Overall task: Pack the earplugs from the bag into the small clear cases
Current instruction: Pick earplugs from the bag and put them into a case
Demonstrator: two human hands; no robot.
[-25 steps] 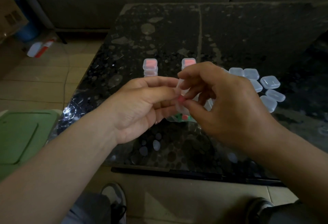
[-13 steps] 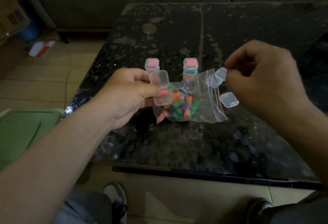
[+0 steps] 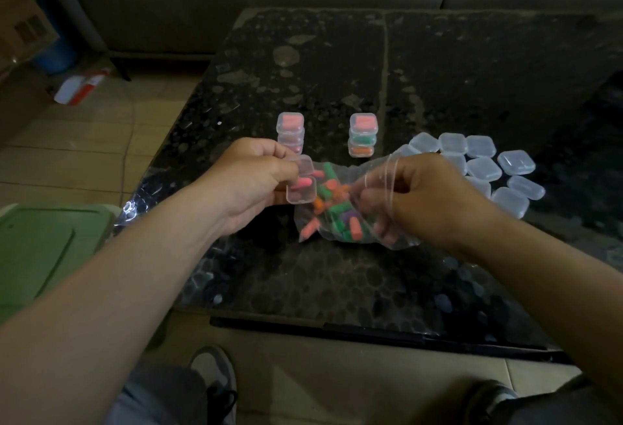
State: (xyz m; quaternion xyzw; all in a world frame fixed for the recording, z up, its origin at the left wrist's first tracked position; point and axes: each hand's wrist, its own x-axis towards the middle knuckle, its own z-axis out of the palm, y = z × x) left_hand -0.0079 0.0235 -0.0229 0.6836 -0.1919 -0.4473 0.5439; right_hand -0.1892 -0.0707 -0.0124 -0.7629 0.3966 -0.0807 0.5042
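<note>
Reaching back to the bag [image 3: 340,232], the right hand [image 3: 428,202] had left the case [image 3: 301,193], where a second before it was pressing a pink plug [image 3: 301,184] in. That plug now lay alone in the case, so one was seated and, by my reading, another was being fetched before the lid could go down.

The left hand [image 3: 249,182] had kept its hold throughout: fingers curled round the case, thumb on its near edge, lid hinged up, just left of the bag.

The right fingers [image 3: 374,200] were bent and pushed into the bag's mouth, clear film draped over the knuckles. Whether they had pinched one of the earplugs [image 3: 337,214] I could not tell.

The bag lay on the table [image 3: 303,53], touching the held case. Two stacks [image 3: 363,134] of filled cases stood behind it, with the empties [image 3: 482,168] to the right.
</note>
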